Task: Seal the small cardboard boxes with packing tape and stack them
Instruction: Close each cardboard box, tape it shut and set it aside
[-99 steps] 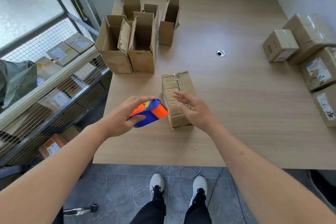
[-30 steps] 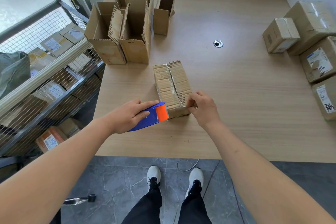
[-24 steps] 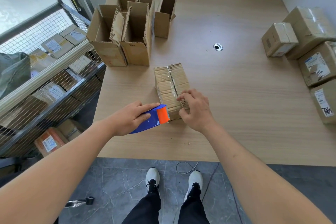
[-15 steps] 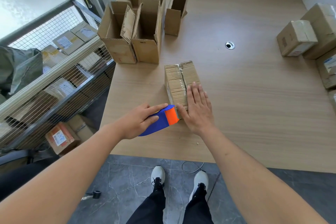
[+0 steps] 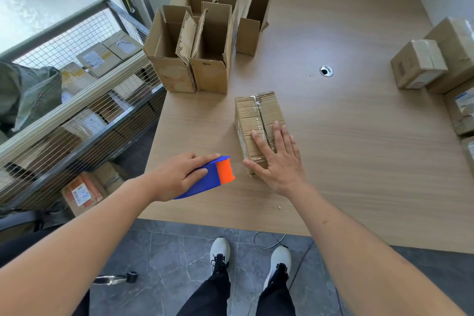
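A: Where's the sealed cardboard box (image 5: 259, 123) sitting?

B: Flat on the wooden bench (image 5: 359, 161), near the front edge, with clear packing tape running along its top seam.

A: And the hands?

B: The right hand (image 5: 275, 159) lies flat on the near end of the box, fingers straight, thumb against the near-left corner. Half a second ago it lay much the same; 1 second ago its fingers were pinching at that near edge. The left hand (image 5: 179, 174) grips the blue and orange tape dispenser (image 5: 213, 177), index finger stretched along its top.

A: Has the dispenser moved?

B: Yes. Earlier its orange end touched the box; now it sits just beside the box, apart from it.

A: Anything else?

B: 5 open boxes (image 5: 189, 59) stand upright at the far left, taped parcels (image 5: 420, 64) lie at the right edge, and a cable grommet (image 5: 326, 71) sits between.
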The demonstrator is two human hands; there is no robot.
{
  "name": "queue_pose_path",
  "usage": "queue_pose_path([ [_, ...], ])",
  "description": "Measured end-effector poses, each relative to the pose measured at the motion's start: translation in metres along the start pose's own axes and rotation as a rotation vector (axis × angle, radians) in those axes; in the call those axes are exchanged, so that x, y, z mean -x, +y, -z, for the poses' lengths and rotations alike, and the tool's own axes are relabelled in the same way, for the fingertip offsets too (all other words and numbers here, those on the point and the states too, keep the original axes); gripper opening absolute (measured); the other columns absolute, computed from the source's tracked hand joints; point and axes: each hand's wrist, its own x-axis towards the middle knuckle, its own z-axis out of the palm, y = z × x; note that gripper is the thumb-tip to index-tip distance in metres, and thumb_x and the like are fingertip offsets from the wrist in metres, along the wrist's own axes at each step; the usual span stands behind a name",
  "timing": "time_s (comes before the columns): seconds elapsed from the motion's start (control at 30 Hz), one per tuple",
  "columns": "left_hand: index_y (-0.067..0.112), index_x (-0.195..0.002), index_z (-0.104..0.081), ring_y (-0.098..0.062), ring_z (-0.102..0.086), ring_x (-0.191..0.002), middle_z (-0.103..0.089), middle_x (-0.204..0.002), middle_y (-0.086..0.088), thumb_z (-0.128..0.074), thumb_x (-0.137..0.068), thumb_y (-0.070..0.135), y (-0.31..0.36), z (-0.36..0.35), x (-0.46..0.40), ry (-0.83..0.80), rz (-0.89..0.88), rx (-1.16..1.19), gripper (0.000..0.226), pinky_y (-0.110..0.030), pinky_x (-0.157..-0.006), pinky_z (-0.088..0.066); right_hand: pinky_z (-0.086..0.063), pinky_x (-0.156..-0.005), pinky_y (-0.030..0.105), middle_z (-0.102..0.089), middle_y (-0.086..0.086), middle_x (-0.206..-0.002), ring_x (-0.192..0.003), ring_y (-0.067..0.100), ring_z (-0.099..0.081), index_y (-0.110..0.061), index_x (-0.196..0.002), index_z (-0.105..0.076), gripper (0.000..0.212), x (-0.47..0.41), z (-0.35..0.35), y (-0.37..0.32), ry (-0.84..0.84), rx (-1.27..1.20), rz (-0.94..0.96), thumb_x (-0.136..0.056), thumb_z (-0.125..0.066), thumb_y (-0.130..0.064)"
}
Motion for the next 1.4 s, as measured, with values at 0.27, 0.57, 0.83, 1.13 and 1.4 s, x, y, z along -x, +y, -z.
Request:
queue_pose_path([
  [0.27, 0.045, -0.152, -0.031, -0.029, -0.058, -0.094, -0.056, -0.108, -0.010, -0.026, -0.107, 0.051, 0.058, -0.012, -0.043, 0.021, 0.231, -0.379, 0.046, -0.041, -0.084, -0.053, 0.011, -0.126, 0.041, 0.028, 0.003, -0.167, -0.152, 0.019, 0.029, -0.058, -0.154, 0.009, 0.077, -0.001, -0.001, -0.002, 0.002, 0.036, 0.000, -0.090, -0.027, -0.083],
  [0.57, 0.018, -0.119, -0.048, -0.032, -0.053, -0.083, -0.063, -0.105, -0.017, -0.029, -0.108, 0.038, 0.062, -0.026, -0.059, 0.140, 0.393, -0.388, 0.030, -0.041, -0.074, -0.049, 0.009, -0.126, 0.045, 0.018, 0.012, -0.169, -0.155, 0.030, 0.020, -0.050, -0.158, -0.004, 0.083, -0.004, -0.007, -0.011, 0.036, 0.075, -0.036, -0.089, -0.043, -0.072],
  [0.83, 0.040, -0.155, -0.028, -0.036, -0.051, -0.081, -0.049, -0.095, -0.013, -0.028, -0.108, 0.047, 0.045, -0.015, -0.049, 0.350, 0.311, -0.173, 0.047, -0.044, -0.080, -0.049, -0.006, -0.125, 0.054, -0.007, 0.021, -0.168, -0.156, 0.040, -0.003, -0.038, -0.156, -0.024, 0.079, -0.006, -0.019, -0.013, 0.180, 0.110, -0.037, -0.085, -0.039, -0.069],
  [1.13, 0.041, -0.158, -0.023, -0.026, -0.056, -0.089, -0.054, -0.104, -0.007, -0.037, -0.106, 0.047, 0.022, 0.012, -0.030, 0.548, 0.124, 0.076, 0.054, -0.048, -0.084, -0.050, 0.001, -0.126, 0.049, -0.010, 0.010, -0.168, -0.157, 0.027, -0.005, -0.021, -0.139, -0.028, 0.075, -0.002, 0.023, -0.003, -0.002, 0.162, -0.024, -0.077, -0.068, -0.011],
  [1.4, 0.041, -0.158, -0.021, -0.021, -0.056, -0.096, -0.054, -0.113, -0.007, -0.035, -0.105, 0.048, 0.021, 0.033, -0.031, 0.531, 0.028, 0.071, 0.055, -0.047, -0.089, -0.050, -0.001, -0.124, 0.055, 0.012, 0.017, -0.165, -0.155, 0.038, 0.013, -0.043, -0.154, -0.013, 0.080, -0.009, 0.022, -0.010, 0.036, 0.147, -0.051, -0.091, -0.062, -0.050],
])
